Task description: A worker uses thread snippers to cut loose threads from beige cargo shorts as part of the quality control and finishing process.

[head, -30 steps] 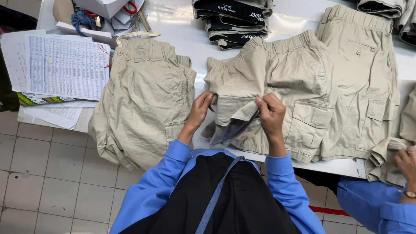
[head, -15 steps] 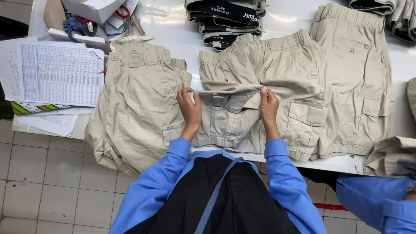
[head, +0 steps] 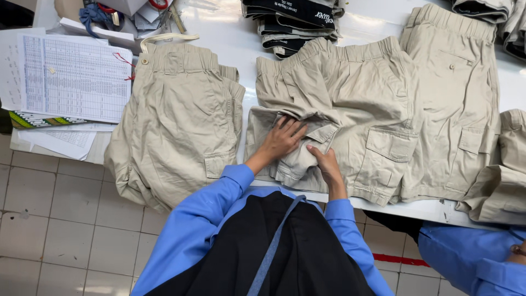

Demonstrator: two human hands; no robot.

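Two hands are working the middle pair of beige shorts (head: 350,104), lying flat on the white bench (head: 230,33) at the centre of the frame. Left hand (head: 282,140) is pressing down, fingers spread and released, on the folded leg. Right hand (head: 324,161) is pinching the bunched fabric just beside it. For a clean fold, the flat palm should be anchoring the cloth while the other hand is smoothing outward.
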